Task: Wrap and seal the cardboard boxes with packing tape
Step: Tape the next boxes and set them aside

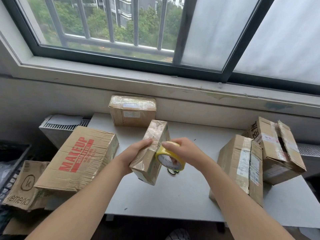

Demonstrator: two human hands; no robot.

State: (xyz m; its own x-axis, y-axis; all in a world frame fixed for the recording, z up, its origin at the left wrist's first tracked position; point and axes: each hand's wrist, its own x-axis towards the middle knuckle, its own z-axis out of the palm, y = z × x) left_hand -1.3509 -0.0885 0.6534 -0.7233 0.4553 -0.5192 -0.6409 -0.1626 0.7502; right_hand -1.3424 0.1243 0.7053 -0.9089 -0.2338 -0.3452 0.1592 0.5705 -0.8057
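Two bare hands are meeting over the white table [173, 196] in front of us. We are gripping the small cardboard box [147, 168] with our left hand [136, 153], fingers curled over its upper left edge, and we are holding it tilted, its far end pointing up and away; whether its near corner is touching the table we cannot tell. Glossy tape is already covering its top face. Our right hand [185, 149] is clasping the roll of yellow packing tape [170, 160], thumb lying over the rim, and the roll is pressing against the right side of the box. Something dark and looped [172, 172] is lying on the table just under the roll, mostly hidden.

To our left a large crumpled box printed MAKEUP [78, 160] is resting partly over the table edge, with a brown box marked k [26, 186] beside it, lower down. To our right a tall taped box [242, 170] is standing on the table, and behind it an open-flapped box [277, 149] is leaning. Farther back, a taped box [132, 110] is sitting against the wall, under the barred window [103, 32]
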